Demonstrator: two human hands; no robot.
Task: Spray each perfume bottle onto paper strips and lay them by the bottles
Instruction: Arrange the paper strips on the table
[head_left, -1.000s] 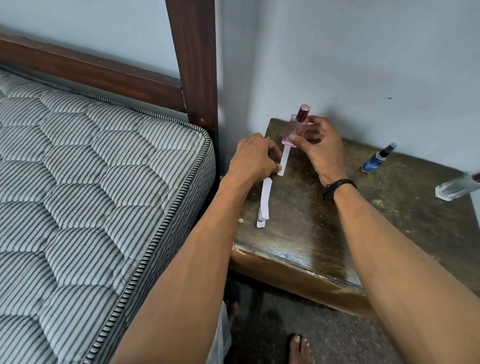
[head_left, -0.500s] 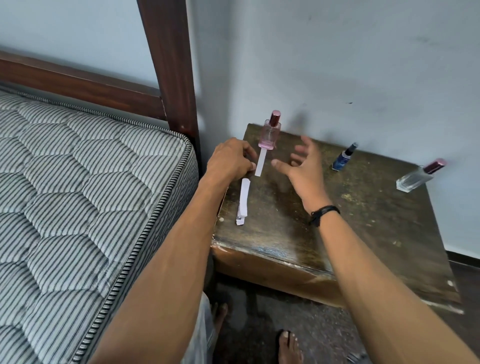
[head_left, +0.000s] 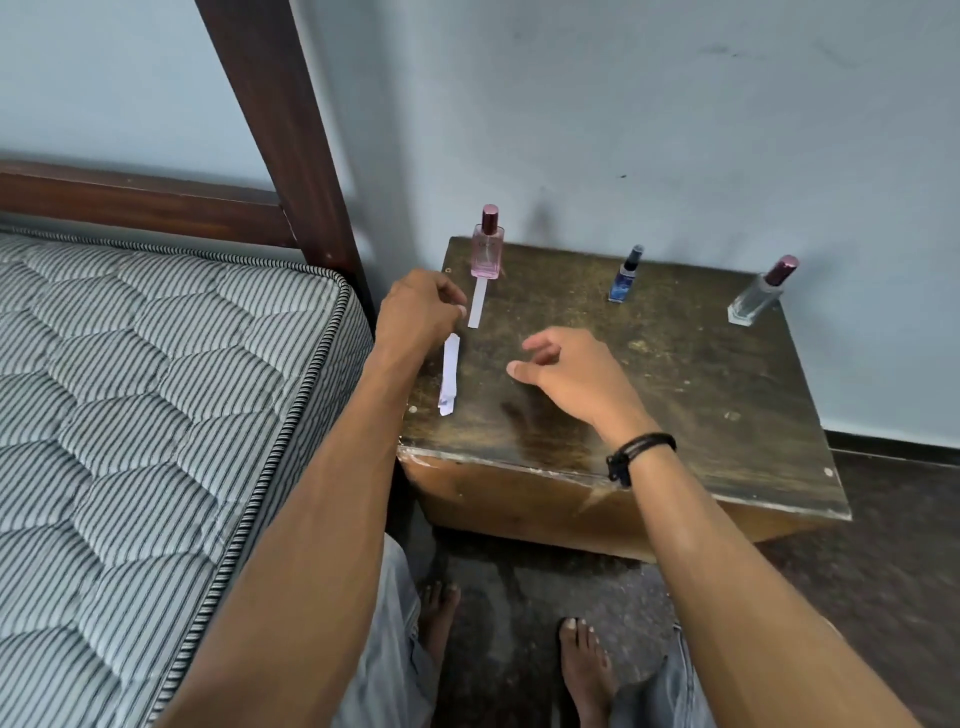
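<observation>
A pink perfume bottle (head_left: 487, 249) with a dark red cap stands upright at the back left corner of the wooden bedside table (head_left: 675, 405). One white paper strip (head_left: 476, 309) lies flat just in front of it. My left hand (head_left: 418, 314) hovers beside that strip with curled fingers, and a bundle of paper strips (head_left: 449, 382) sticks out from under it onto the table. My right hand (head_left: 569, 374) hangs open above the middle of the table, holding nothing. A small blue bottle (head_left: 625, 283) and a clear bottle (head_left: 756, 301) with a dark red cap stand further right.
A striped mattress (head_left: 156, 415) and a dark wooden bedpost (head_left: 291, 145) border the table's left side. The wall runs directly behind the bottles. My bare feet (head_left: 582, 670) are on the dark floor below the table's front edge.
My right hand has let go of the pink bottle, which now stands on the table, and has drawn back toward the table's middle. My left hand stayed put. The view has pulled back.
</observation>
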